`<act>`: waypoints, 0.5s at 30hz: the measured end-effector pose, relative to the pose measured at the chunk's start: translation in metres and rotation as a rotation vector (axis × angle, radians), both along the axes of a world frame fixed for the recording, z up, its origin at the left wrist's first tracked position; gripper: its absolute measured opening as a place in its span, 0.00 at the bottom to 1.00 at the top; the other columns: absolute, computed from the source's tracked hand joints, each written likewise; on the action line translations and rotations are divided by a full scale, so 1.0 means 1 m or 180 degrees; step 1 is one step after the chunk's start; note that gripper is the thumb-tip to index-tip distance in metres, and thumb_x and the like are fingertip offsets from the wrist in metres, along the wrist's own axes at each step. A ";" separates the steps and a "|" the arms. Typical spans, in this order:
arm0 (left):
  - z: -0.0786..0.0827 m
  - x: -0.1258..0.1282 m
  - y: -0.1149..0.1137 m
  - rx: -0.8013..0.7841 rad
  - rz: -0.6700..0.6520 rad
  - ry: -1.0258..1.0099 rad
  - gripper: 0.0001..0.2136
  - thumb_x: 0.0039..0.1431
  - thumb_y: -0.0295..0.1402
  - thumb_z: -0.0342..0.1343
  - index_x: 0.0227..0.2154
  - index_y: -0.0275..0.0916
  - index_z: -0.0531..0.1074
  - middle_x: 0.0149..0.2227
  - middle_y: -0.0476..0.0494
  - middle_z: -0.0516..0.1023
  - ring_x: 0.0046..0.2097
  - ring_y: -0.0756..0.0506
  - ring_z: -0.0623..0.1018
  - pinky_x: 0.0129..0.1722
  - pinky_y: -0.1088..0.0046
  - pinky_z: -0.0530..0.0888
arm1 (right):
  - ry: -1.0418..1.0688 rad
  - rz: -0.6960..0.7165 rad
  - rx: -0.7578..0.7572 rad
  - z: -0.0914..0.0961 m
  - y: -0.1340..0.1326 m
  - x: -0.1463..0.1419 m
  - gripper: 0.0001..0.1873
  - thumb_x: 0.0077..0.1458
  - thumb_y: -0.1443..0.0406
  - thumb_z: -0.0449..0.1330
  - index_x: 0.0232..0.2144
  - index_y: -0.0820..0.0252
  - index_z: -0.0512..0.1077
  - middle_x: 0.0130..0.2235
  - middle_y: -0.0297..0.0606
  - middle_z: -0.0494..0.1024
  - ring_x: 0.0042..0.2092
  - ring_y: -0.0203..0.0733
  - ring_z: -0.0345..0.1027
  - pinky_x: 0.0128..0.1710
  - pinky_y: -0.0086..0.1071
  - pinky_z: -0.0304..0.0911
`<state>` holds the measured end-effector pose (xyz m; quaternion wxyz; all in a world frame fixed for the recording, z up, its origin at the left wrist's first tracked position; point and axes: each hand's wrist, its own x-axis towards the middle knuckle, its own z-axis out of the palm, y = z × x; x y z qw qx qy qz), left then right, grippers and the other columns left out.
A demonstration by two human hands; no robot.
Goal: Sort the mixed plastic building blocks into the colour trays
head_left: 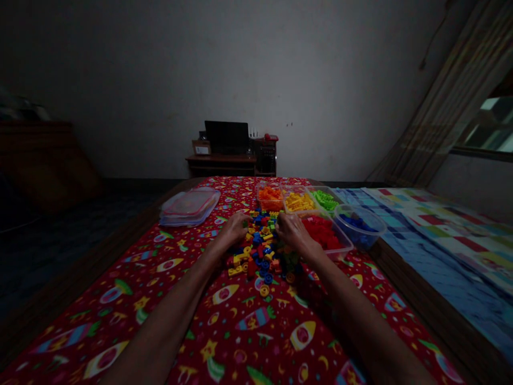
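A loose pile of mixed toy building bricks (262,248) in yellow, blue, red, orange and green lies on the red patterned cloth between my hands. At the pile's far left edge is my left hand (235,229), its fingers bent and thumb a little apart, with nothing plainly held. My right hand (293,231) reaches over the far right side of the pile. Its fingers curl inward close together, and whatever they hold is hidden. Just right of it, red bricks (324,232) fill a clear compartment.
Clear containers hold orange bricks (270,197), yellow bricks (300,202) and green bricks (324,200) behind the pile. A round tub (377,227) of blue bricks stands right. Stacked clear lids (190,206) lie left. A patterned bed (441,235) adjoins the table's right side.
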<state>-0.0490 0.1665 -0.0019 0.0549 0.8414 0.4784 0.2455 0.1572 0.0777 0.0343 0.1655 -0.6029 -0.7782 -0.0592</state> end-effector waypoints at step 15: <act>0.023 -0.018 -0.013 -0.1590 -0.0445 -0.2399 0.27 0.45 0.46 0.60 0.46 0.34 0.72 0.41 0.39 0.79 0.41 0.41 0.78 0.41 0.64 0.75 | -0.0306 -0.0131 -0.0538 0.009 0.018 -0.026 0.13 0.58 0.67 0.51 0.42 0.65 0.73 0.43 0.52 0.76 0.46 0.48 0.69 0.41 0.34 0.61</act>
